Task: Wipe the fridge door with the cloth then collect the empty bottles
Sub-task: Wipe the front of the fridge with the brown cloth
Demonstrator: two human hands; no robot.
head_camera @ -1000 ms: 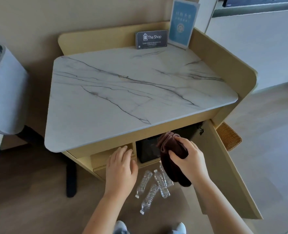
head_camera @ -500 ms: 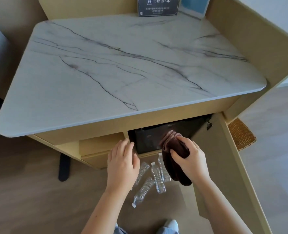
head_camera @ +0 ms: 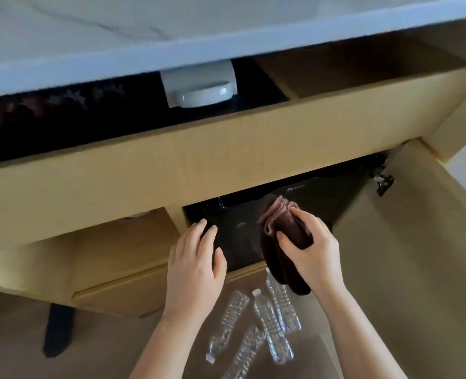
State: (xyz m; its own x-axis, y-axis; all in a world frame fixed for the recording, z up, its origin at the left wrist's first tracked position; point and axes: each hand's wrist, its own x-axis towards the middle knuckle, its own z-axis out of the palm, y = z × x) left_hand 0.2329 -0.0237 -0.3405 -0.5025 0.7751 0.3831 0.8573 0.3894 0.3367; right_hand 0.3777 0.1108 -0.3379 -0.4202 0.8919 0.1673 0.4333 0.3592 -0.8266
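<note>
Head cam: R hand [head_camera: 312, 248] grips cloth [head_camera: 284, 233] at fridge door [head_camera: 240, 231] — L hand [head_camera: 195, 265] open; bottles [head_camera: 273, 324] on floor.

Head view looks steeply down, close beneath the countertop [head_camera: 117, 50] edge.

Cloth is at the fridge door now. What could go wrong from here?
The loose tail of the dark brown cloth hangs from the right hand over the clear empty plastic bottles on the floor and may knock them rolling. The left hand at the glossy black fridge door edge may leave fresh prints.
</note>
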